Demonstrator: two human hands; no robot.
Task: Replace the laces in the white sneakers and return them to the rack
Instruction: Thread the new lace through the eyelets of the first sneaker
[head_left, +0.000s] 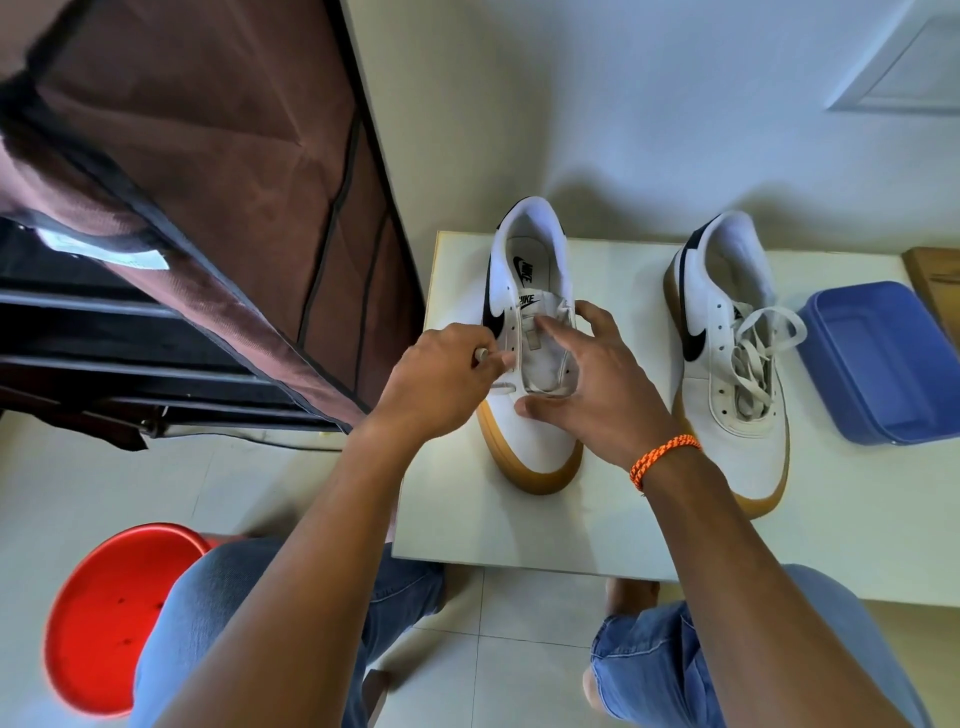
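Two white leather sneakers with black swooshes and gum-brown soles stand side by side on a low white desk (519, 530), toes toward the person. The left sneaker (530, 322) has almost no lacing: its tongue lies bare, and only a short run of white lace (503, 387) shows at the lowest eyelets on its left side. The left hand (441, 379) hovers at that side of the shoe, its fingers (491, 358) curled and pinching the tip of the lace near an eyelet. The right hand (592, 379) rests over the same shoe with fingers spread; the forefinger presses on the tongue and the thumb touches the vamp below the eyelet row. An orange braided cord bracelet (662, 460) circles the right wrist.

The right sneaker (727, 358) stands just beside the first one, apart from both hands, with a loose white lace (753, 343) threaded through it and its ends lying slack over the opening. Near its outer side sits a blue rectangular plastic container (883, 364), on the desk's right end.

To the left stands a shoe rack with a brown fabric cover (234, 182), its front flap drawn aside to show dark shelves. A round red plastic stool (114, 618) sits beneath the person, whose legs wear blue jeans, on a pale tiled floor (519, 613).
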